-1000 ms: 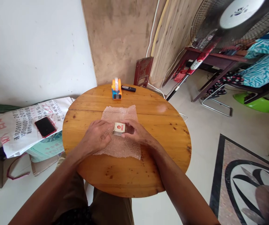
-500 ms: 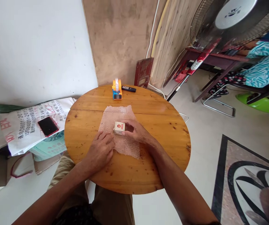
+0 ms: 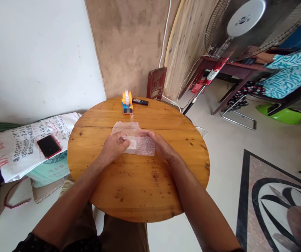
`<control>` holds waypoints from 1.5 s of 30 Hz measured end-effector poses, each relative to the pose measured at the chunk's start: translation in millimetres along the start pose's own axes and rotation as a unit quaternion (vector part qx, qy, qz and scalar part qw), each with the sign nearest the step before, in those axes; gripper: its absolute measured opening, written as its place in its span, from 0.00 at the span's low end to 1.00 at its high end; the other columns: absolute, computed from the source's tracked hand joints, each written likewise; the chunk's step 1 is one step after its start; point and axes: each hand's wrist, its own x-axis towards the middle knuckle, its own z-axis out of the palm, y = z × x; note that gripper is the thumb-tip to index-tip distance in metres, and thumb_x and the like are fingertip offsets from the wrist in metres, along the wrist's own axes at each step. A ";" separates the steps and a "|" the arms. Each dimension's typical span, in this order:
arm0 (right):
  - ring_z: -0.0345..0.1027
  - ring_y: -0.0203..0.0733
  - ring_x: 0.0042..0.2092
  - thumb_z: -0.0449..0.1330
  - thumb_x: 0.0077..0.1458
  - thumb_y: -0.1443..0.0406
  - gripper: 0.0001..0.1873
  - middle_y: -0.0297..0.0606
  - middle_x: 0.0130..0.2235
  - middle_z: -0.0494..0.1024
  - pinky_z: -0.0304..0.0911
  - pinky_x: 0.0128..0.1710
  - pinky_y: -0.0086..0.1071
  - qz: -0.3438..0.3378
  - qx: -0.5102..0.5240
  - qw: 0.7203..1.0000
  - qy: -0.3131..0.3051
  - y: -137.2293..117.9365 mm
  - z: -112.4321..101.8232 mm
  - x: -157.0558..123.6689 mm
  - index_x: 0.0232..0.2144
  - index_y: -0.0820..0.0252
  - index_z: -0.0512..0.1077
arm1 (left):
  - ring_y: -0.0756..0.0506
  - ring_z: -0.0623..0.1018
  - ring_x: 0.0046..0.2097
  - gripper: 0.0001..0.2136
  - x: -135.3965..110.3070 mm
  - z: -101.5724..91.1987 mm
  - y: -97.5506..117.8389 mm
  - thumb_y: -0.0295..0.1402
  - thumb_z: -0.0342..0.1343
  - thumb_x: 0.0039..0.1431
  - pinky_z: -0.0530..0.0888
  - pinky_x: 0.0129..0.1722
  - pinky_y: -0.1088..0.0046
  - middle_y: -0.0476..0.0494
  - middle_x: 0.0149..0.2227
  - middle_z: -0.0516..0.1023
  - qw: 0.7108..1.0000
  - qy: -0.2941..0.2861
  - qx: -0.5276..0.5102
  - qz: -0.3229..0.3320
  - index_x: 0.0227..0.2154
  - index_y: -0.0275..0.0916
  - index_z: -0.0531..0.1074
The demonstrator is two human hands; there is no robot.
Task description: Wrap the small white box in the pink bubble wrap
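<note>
A sheet of bubble wrap [image 3: 144, 148] lies folded over toward the front of the round wooden table. Beneath its clear layer the small box [image 3: 133, 144] shows faintly. My left hand [image 3: 115, 145] pinches the wrap's left side, thumb and fingers closed at the box. On the other side my right hand [image 3: 162, 145] rests with fingers stretched flat along the far edge of the folded part, touching it. Its thumb is hard to make out. Behind the wrap stands an orange and blue tape dispenser [image 3: 127, 103], a strip of tape hanging from its front.
A black remote-like object [image 3: 140, 102] lies beside the dispenser on the table [image 3: 145, 192]. A phone [image 3: 48, 146] rests on printed sacks [image 3: 19, 147] at left. A standing fan [image 3: 216, 70] is at right, with a seated person [image 3: 289, 77] behind it. A small wooden chair [image 3: 156, 84] stands beyond the table.
The bubble wrap's near part has been folded over the box, which now shows only through it. My left hand moved up to pinch the wrap; my right hand let go of the box.
</note>
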 end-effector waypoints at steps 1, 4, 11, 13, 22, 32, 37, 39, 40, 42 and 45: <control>0.69 0.50 0.55 0.59 0.50 0.39 0.36 0.42 0.53 0.76 0.62 0.55 0.43 0.000 -0.006 1.000 -0.011 -2.9 -1.0 -2.1 0.52 0.55 0.72 | 0.49 0.68 0.25 0.09 0.3 2.4 -0.9 0.39 0.56 0.49 0.63 0.26 0.74 0.52 0.22 0.70 1.000 -0.001 -0.021 -0.005 0.28 0.39 0.73; 0.70 0.46 0.50 0.69 0.43 0.47 0.36 0.39 0.51 0.76 0.63 0.51 0.39 0.016 -0.056 0.998 -0.019 -9.3 1.4 -6.0 0.52 0.55 0.71 | 0.51 0.64 0.25 0.09 -2.2 7.8 -4.0 0.39 0.55 0.48 0.59 0.25 0.76 0.54 0.20 0.65 0.996 -0.002 -0.083 -0.012 0.22 0.39 0.67; 0.62 0.34 0.28 0.69 0.40 0.50 0.23 0.28 0.27 0.71 0.58 0.30 0.29 0.030 -0.061 0.997 0.044 4.8 18.7 3.1 0.32 0.59 0.70 | 0.52 0.61 0.25 0.10 -3.9 10.7 -8.2 0.40 0.56 0.46 0.58 0.25 0.77 0.55 0.20 0.62 0.992 -0.005 -0.128 -0.019 0.21 0.38 0.65; 0.60 0.33 0.26 0.68 0.41 0.49 0.22 0.28 0.25 0.69 0.55 0.27 0.28 0.028 -0.052 0.996 0.063 8.8 21.6 4.0 0.28 0.59 0.69 | 0.52 0.61 0.25 0.10 -3.9 10.5 -8.2 0.40 0.55 0.46 0.58 0.25 0.77 0.54 0.20 0.63 0.991 -0.009 -0.134 -0.021 0.21 0.38 0.66; 0.57 0.32 0.24 0.68 0.40 0.54 0.18 0.28 0.23 0.68 0.52 0.23 0.26 0.036 -0.057 0.993 0.101 9.7 23.8 5.7 0.23 0.58 0.66 | 0.53 0.59 0.23 0.10 -5.3 8.1 -5.1 0.40 0.56 0.44 0.56 0.22 0.77 0.55 0.20 0.62 0.983 -0.034 -0.171 -0.049 0.21 0.39 0.65; 0.56 0.32 0.25 0.64 0.44 0.54 0.16 0.29 0.24 0.67 0.53 0.24 0.27 0.003 -0.069 0.991 0.113 11.0 24.8 6.7 0.25 0.57 0.66 | 0.54 0.59 0.22 0.09 -2.9 7.2 -6.4 0.38 0.57 0.46 0.56 0.21 0.77 0.56 0.19 0.62 0.982 -0.034 -0.180 -0.050 0.22 0.38 0.67; 0.61 0.35 0.26 0.61 0.47 0.57 0.11 0.30 0.25 0.69 0.58 0.27 0.30 -0.024 -0.155 0.976 0.148 15.4 22.8 6.3 0.28 0.56 0.66 | 0.53 0.61 0.23 0.08 -2.6 6.4 -5.2 0.37 0.57 0.46 0.57 0.22 0.78 0.55 0.20 0.63 0.983 -0.032 -0.177 -0.044 0.22 0.38 0.67; 0.65 0.38 0.29 0.61 0.48 0.59 0.09 0.31 0.27 0.71 0.62 0.31 0.32 -0.050 -0.221 0.959 0.171 16.9 22.2 5.8 0.31 0.56 0.68 | 0.53 0.61 0.23 0.08 -2.6 6.3 -4.8 0.37 0.57 0.46 0.57 0.22 0.78 0.55 0.20 0.63 0.983 -0.031 -0.177 -0.041 0.22 0.38 0.67; 0.67 0.39 0.31 0.60 0.49 0.61 0.08 0.33 0.29 0.73 0.64 0.34 0.33 -0.070 -0.251 0.949 0.177 16.9 22.2 5.3 0.32 0.56 0.69 | 0.53 0.61 0.23 0.08 -2.6 6.3 -4.7 0.37 0.57 0.46 0.57 0.22 0.77 0.55 0.20 0.63 0.983 -0.031 -0.179 -0.041 0.21 0.38 0.67; 0.69 0.42 0.36 0.58 0.50 0.64 0.07 0.37 0.34 0.76 0.66 0.38 0.36 -0.118 -0.299 0.931 0.174 15.4 23.1 4.1 0.34 0.55 0.70 | 0.53 0.60 0.22 0.08 -2.4 6.6 -5.0 0.37 0.57 0.46 0.57 0.22 0.77 0.55 0.19 0.63 0.982 -0.034 -0.183 -0.040 0.21 0.38 0.67; 0.70 0.45 0.43 0.54 0.53 0.69 0.08 0.41 0.41 0.76 0.66 0.45 0.39 -0.203 -0.359 0.898 0.153 10.6 25.7 1.9 0.35 0.54 0.71 | 0.53 0.60 0.22 0.09 -1.6 7.7 -6.2 0.37 0.57 0.46 0.57 0.22 0.77 0.55 0.19 0.63 0.982 -0.034 -0.183 -0.042 0.21 0.38 0.68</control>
